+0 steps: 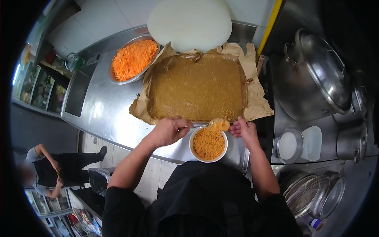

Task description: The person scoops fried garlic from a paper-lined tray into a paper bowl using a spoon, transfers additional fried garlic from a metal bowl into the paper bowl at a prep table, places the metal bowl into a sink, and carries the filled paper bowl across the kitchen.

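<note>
Jutting from clamped left-hand fingers (182, 123), heaped spoon (201, 125) above bowl (211, 160), grip of right hand (245, 132) unclear.

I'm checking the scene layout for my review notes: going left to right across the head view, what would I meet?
Co-worker → bowl of shredded carrot → left hand → white bowl of crumbs → right hand → large lidded pot.

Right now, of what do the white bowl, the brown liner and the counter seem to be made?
The white bowl: plastic or ceramic, perhaps; its smooth, pale rim leaves this open.
The brown liner: likely paper, matte, judging by its creases and ragged edges.
The counter: probably stainless steel, with a soft sheen, as the grey surface shows blurred reflections.
</note>
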`<state>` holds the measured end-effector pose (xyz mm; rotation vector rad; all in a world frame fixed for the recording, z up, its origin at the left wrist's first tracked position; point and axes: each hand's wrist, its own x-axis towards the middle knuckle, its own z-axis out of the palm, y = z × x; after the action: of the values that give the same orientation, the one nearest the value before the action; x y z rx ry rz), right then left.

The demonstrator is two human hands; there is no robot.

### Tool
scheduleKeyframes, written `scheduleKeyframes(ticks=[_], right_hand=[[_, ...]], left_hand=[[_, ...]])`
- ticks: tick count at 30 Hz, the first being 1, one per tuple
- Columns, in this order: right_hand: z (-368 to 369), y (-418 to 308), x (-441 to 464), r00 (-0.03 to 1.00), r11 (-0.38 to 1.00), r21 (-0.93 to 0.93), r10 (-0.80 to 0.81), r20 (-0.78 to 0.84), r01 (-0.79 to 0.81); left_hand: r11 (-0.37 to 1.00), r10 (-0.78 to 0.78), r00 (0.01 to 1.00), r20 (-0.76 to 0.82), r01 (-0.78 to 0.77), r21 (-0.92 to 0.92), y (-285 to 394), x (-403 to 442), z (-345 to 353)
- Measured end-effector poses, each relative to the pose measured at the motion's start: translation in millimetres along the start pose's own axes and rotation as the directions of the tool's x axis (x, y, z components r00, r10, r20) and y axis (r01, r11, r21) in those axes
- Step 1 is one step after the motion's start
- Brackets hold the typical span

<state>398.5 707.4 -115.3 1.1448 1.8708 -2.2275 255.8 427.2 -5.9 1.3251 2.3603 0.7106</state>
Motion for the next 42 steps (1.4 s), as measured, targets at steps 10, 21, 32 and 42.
scheduleKeyframes(ticks=[10,21,32,42], right_hand=[[-3,11,5,0.997,0.998,-0.042,-0.051,-0.061,0.049],[-2,22,9,0.978,0.990,-0.060,-0.135,-0.161,0.127],[0,14,5,0.985,0.997,-0.031,-0.079,-0.151,0.075],[-3,12,-1,0.995,0.996,-0.084,-0.050,-0.089,0.043]], left_hand=[[0.968,-0.097,0.972,-0.212,0.141,0.206,-9,-2,14],[0.910,-0.228,0.973,-0.021,0.221,0.350,-27,102,56],[0.916,-0.162,0.986,-0.032,0.163,0.366,-42,78,32],[0.882,-0.302,0.953,0.016,0.274,0.383,-42,76,45]])
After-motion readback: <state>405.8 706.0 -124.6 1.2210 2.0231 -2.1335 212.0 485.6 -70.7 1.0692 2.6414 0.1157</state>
